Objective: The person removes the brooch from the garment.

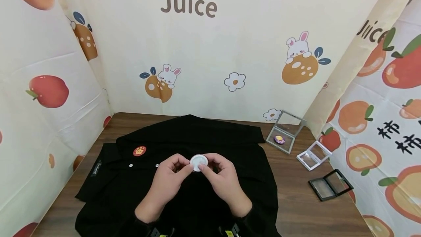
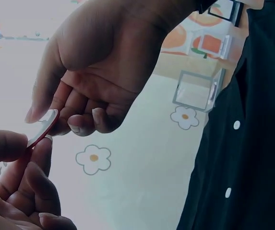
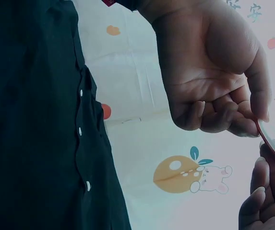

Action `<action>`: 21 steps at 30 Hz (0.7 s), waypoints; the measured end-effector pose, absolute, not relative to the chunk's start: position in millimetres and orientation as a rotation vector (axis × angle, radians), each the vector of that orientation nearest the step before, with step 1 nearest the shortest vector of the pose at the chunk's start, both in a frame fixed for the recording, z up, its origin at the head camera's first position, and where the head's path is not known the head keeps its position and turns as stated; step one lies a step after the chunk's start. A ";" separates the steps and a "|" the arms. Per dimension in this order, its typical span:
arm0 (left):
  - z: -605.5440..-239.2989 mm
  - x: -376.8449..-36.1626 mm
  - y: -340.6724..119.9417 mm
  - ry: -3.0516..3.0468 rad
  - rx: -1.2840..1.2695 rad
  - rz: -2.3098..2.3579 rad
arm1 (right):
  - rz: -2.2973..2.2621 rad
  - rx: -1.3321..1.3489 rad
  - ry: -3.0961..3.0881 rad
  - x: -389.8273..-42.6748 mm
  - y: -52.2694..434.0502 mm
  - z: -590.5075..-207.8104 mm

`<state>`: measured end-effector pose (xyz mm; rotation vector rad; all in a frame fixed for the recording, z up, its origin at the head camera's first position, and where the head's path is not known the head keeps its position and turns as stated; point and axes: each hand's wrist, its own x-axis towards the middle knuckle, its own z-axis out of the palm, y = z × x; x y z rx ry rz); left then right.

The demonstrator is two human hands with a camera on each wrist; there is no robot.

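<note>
Fingers and thumb of the left grip pinch one side of a badge, and the right grip pinches the other side. So both are grasping the same thing. The badge is in the middle of the head view, a bit below center, held up over a black shirt. It is small, round and thin. The side that shows from above is white, with a paler ring near the edge and some thin marks too small to tell. In both wrist views it is tipped on its side, and a red edge shows behind the white.

The shirt is spread over the tabletop. White buttons run along it. On its left part sits a round red paw badge with a yellow paw. At the right of the frame, three little cases have their lids up: a gray case with a purple pin in it, a white case lower down, and a black case lowest. Behind is a pale cloth with bunnies, fruit, flowers and the word "Juice" near the top.
</note>
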<state>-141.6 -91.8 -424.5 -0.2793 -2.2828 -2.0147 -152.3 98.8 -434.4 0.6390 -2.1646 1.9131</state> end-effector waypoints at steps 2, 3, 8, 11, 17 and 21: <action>-425.2 -141.1 -91.5 -2.287 -0.273 -2.013 | 1.904 0.639 -2.137 -151.6 96.5 -435.6; -425.7 -140.9 -91.3 -2.287 -0.269 -2.011 | 1.900 0.646 -2.121 -151.3 95.3 -435.8; -427.5 -140.4 -90.5 -2.253 -0.250 -2.016 | 1.842 0.715 -2.047 -152.4 89.5 -437.6; -428.0 -140.1 -90.3 -2.231 -0.255 -2.025 | 1.831 0.739 -2.024 -153.4 87.4 -437.7; -428.9 -139.6 -90.4 -2.215 -0.261 -2.035 | 1.821 0.724 -2.048 -152.8 86.5 -437.9; -429.1 -139.6 -90.2 -2.212 -0.263 -2.036 | 1.823 0.692 -2.077 -151.6 86.4 -436.2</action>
